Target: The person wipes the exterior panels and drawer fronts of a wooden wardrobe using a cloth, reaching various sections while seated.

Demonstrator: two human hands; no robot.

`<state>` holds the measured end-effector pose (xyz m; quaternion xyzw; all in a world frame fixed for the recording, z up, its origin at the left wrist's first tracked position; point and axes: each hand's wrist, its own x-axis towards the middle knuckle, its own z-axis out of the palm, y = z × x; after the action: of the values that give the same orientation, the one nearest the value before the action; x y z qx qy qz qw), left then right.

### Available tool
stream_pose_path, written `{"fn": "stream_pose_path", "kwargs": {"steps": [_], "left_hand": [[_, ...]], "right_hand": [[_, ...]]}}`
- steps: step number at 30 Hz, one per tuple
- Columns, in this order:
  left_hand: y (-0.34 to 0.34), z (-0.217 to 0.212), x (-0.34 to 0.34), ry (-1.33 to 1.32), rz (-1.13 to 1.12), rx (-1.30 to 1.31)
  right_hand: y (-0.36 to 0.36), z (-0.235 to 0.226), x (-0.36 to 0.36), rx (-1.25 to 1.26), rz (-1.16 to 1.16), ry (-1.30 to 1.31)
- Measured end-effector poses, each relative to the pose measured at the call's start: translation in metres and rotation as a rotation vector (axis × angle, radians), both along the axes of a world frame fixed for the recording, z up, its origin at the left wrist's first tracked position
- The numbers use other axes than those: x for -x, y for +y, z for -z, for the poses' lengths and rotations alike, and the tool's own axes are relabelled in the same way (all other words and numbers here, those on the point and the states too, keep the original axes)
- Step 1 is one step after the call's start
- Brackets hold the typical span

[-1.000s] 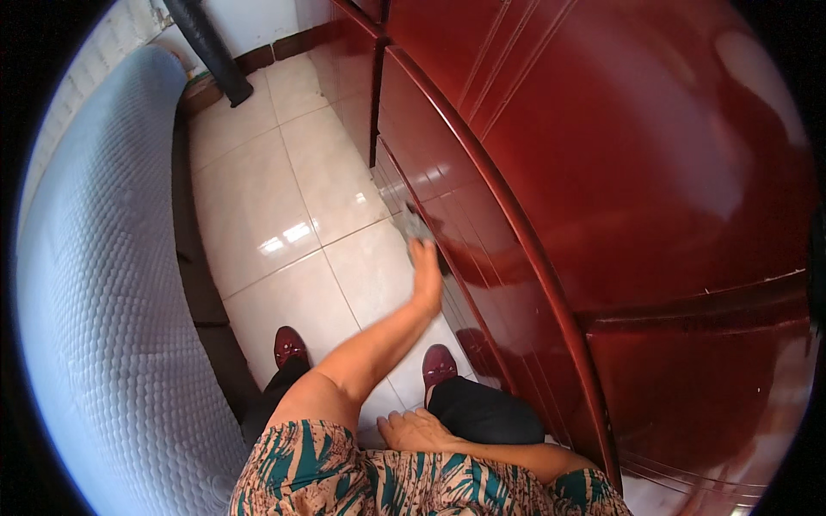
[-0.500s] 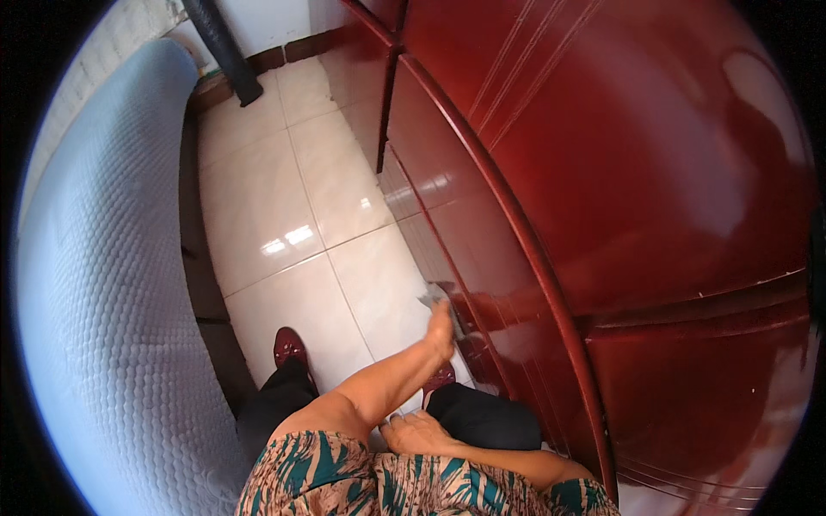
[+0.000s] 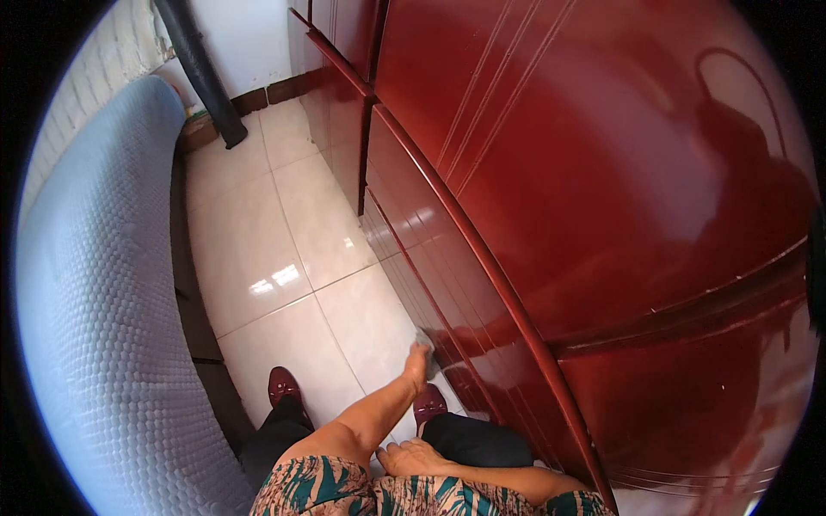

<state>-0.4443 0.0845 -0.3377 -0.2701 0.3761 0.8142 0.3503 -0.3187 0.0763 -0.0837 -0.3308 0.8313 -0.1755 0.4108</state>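
Left hand (image 3: pixel 418 361) closed on seemingly a grey cloth (image 3: pixel 427 344), against red cabinet (image 3: pixel 447 344).

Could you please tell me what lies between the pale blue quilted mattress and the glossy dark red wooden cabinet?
In the head view, cream floor tiles run between the pale blue quilted mattress and glossy dark red wooden cabinet; the person's maroon shoes stand there.

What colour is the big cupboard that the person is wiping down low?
The cupboard is a glossy dark red-brown, seen in the head view.

Two shoes (image 3: pixel 284 384), one cloth (image 3: pixel 425 340)
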Motion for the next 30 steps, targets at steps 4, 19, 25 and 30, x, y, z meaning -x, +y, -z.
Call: {"fn": "stream_pose_path", "kwargs": {"steps": [4,19,25,30], "left_hand": [[0.029,-0.08,-0.029,-0.077,0.298,0.139],[-0.036,-0.157,-0.024,0.28,0.264,0.08],[-0.09,-0.254,-0.037,0.366,-0.027,-0.215],[-0.133,-0.301,-0.079,0.383,0.03,-0.477]], "right_hand": [[0.018,0.015,0.005,-0.064,-0.009,-0.079],[0.014,0.022,0.016,0.193,0.006,-0.149],[0.02,-0.001,0.014,0.191,0.481,0.035],[0.024,-0.027,-0.017,1.059,0.924,-0.536]]}}
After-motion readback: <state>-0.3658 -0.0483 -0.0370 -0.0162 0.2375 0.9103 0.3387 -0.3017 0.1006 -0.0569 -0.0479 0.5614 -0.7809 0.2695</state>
